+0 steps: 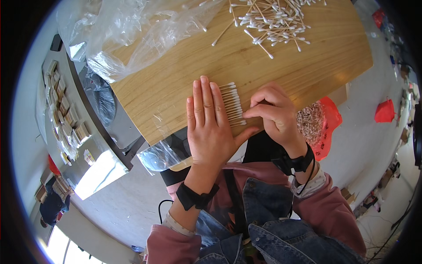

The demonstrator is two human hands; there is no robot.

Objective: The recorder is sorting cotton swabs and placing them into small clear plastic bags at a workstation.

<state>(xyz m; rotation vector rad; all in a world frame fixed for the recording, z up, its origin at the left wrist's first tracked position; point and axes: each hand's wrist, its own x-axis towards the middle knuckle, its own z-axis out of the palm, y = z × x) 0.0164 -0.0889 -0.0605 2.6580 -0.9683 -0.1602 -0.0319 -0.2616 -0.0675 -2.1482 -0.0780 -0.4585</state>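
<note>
My left hand [206, 116] lies flat on the wooden table with its fingers stretched out and the thumb spread. Under and beside it is a neat row of cotton swabs [231, 104], laid parallel; their white tips show along the right of the hand, while their other ends are hidden beneath it. Close to the tips at the near end of that row, my right hand [273, 112] is curled in a pinch. Whatever its fingers hold, if anything, is hidden. Farther off on the table lies a loose heap of cotton swabs [274, 24].
Crumpled clear plastic bags [132, 35] cover the table's far left. A red bag [330, 119] holding many swabs sits below the right table edge. On the left, another table [99, 145] carries small packs [61, 105]. Clear film [160, 156] hangs at the near left corner.
</note>
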